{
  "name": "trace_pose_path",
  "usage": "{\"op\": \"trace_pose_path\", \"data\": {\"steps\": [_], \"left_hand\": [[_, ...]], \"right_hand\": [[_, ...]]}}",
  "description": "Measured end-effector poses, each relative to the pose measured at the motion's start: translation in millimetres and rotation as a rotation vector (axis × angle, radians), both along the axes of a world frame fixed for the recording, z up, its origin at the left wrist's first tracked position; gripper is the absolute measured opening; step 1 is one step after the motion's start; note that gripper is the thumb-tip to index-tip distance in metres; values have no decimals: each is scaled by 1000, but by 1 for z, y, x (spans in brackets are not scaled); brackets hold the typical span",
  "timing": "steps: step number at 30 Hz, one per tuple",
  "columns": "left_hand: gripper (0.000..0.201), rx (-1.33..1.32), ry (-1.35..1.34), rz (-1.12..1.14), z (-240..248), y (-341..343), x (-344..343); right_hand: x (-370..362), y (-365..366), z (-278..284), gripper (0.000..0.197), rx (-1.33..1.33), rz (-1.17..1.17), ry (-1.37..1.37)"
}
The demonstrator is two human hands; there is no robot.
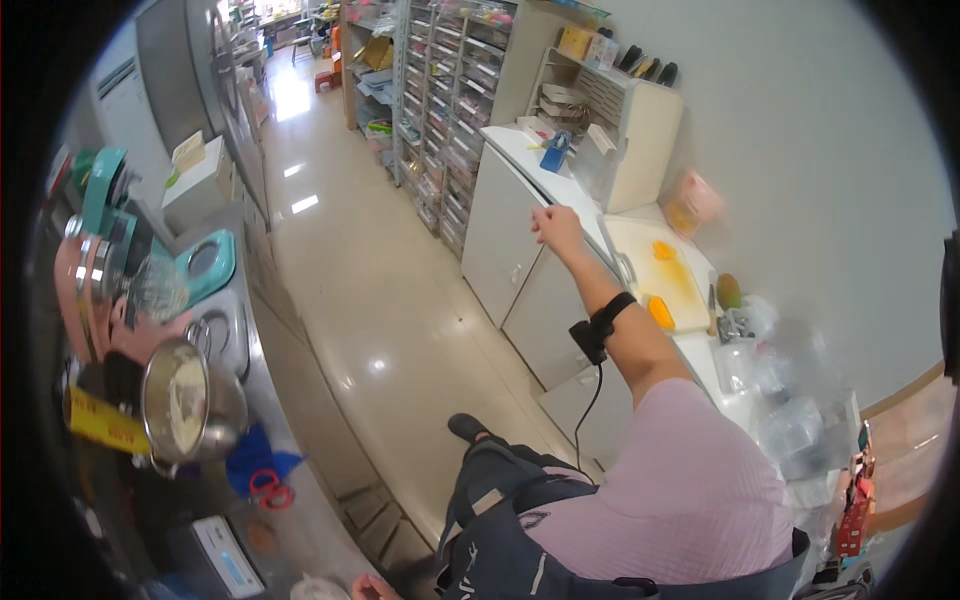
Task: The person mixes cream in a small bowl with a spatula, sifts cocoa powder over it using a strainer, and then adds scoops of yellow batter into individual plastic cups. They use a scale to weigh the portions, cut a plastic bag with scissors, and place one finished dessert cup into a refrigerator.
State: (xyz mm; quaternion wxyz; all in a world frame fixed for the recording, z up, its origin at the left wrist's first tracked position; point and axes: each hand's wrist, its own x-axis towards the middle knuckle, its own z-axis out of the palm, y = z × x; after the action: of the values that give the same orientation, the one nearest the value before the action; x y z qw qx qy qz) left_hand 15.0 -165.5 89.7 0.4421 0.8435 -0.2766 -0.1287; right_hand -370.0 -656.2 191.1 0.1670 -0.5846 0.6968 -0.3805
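Pink sleeve (pixel 690 490): nearest the camera, covering the upper right arm.
Right hand (pixel 556 226): fingers curled on the white desk's (pixel 520 150) front edge, above a white cabinet door (pixel 502 235).
Left hand (pixel 372 588): barely visible at the lower edge; grip unclear.
Cutting board (pixel 660 268): on the desk, beyond the forearm, carrying orange pieces.

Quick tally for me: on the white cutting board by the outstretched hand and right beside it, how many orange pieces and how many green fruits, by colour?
Orange pieces on the cutting board: 2, far one, near one
Green fruit beside the board: 1
Total: 3
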Motion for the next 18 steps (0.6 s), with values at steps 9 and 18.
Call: {"op": "trace_pose_path", "data": {"steps": [9, 18], "left_hand": [[21, 182, 144, -315, 10, -172, -62], [22, 267, 136, -413, -6, -234, -73]], "right_hand": [[-139, -270, -65, 34, -84, -345, -34], [-172, -339, -60, 41, 301, -423, -414]]}}
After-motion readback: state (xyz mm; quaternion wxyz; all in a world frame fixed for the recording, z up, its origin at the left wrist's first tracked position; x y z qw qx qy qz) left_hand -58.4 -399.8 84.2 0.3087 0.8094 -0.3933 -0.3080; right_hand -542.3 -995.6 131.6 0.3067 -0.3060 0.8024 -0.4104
